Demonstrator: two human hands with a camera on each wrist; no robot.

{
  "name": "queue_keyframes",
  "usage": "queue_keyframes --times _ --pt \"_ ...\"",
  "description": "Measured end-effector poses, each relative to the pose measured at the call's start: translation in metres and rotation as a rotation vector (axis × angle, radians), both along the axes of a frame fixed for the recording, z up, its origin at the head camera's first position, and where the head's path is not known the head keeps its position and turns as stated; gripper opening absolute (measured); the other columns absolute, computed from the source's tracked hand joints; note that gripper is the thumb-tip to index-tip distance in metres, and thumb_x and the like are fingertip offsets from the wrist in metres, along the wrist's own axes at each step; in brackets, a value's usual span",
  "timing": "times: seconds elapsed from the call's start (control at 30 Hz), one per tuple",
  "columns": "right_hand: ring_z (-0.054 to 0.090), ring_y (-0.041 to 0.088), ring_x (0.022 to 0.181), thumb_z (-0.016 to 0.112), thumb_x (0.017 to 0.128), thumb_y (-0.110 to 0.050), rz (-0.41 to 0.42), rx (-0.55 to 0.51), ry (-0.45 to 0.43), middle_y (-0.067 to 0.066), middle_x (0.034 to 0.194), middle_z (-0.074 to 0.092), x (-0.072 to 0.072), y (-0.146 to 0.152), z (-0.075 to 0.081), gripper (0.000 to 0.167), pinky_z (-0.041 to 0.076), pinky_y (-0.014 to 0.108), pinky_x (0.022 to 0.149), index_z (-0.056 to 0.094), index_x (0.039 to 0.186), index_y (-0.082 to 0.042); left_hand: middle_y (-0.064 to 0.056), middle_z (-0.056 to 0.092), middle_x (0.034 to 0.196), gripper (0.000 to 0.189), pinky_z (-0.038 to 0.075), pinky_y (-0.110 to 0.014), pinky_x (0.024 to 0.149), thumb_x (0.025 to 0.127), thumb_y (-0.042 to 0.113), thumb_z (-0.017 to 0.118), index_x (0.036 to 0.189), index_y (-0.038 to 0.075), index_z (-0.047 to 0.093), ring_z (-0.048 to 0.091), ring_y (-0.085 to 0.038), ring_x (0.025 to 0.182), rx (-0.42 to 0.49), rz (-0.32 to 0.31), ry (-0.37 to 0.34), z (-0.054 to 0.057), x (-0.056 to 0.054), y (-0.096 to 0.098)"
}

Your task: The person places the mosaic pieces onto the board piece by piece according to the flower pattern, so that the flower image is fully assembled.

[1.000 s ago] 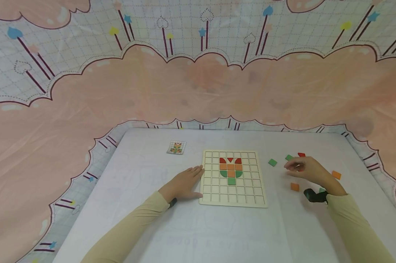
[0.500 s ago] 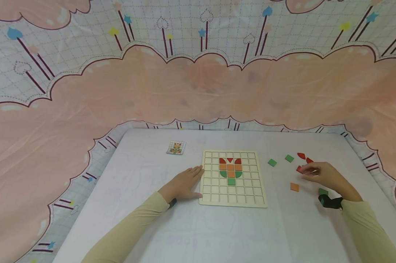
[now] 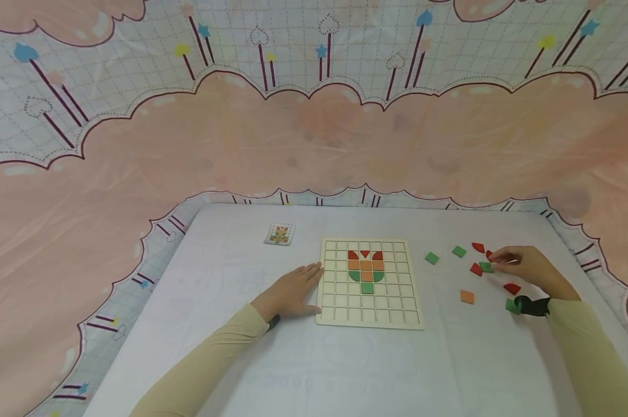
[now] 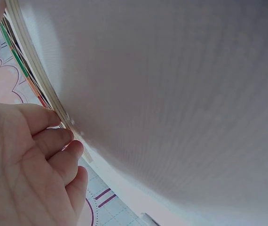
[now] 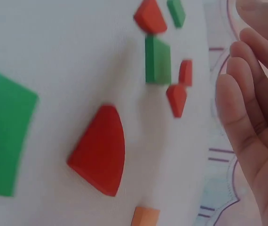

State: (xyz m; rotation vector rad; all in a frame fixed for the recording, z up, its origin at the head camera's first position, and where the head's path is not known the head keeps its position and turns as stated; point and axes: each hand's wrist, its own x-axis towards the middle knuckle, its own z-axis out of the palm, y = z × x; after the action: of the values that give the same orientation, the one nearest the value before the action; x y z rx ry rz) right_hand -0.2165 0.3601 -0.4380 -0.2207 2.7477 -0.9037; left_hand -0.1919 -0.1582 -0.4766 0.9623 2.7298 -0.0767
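Note:
A pale gridded board (image 3: 397, 313) lies mid-table with red, orange and green tiles set in a tulip shape (image 3: 366, 265). My left hand (image 3: 293, 292) rests at its left side, fingertips touching the edge; the left wrist view shows the fingers against the board's rim (image 4: 35, 70). Over the loose tiles at the right is my right hand (image 3: 524, 267), fingertips right by a green square tile (image 3: 487, 267). In the right wrist view the fingers (image 5: 232, 103) are loosely bent, with nothing between them and the thumb. That green square (image 5: 158, 60) lies among red tiles.
A small pattern card (image 3: 279, 234) lies behind the board, to the left. Two green squares (image 3: 432, 258) lie right of the board. Several red quarter-round tiles (image 3: 512, 288), an orange square (image 3: 467, 297) and another green square (image 3: 513, 306) lie around the right hand.
My right hand has moved rightward over the loose tiles, then slightly back from the table's front. The green square and a red tile under it now show. My left hand has stayed put.

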Motion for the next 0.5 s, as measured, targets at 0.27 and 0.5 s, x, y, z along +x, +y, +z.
queue_keyframes --times 0.27,0.5 --pt "0.055 -0.003 0.079 0.070 0.083 -0.014 0.072 -0.005 -0.007 0.012 0.096 0.067 -0.018 0.006 -0.021 0.033 0.051 0.012 0.067 0.064 0.108 0.006 -0.010 0.016 0.158 0.091 0.021 -0.035 0.120 0.087 0.066 0.045 0.150 0.006 0.019 0.018 -0.023 0.146 -0.006 -0.003 -0.002 0.000 0.001 0.000" --pt "0.057 0.018 0.085 0.072 0.079 -0.010 0.095 0.049 -0.048 0.011 0.093 0.066 -0.023 -0.007 -0.027 0.030 0.051 0.018 0.067 0.065 0.103 0.006 -0.009 0.016 0.158 0.091 0.020 -0.034 0.120 0.087 0.066 0.045 0.150 0.006 0.018 0.018 -0.022 0.146 -0.001 0.000 -0.010 0.002 0.001 0.000"
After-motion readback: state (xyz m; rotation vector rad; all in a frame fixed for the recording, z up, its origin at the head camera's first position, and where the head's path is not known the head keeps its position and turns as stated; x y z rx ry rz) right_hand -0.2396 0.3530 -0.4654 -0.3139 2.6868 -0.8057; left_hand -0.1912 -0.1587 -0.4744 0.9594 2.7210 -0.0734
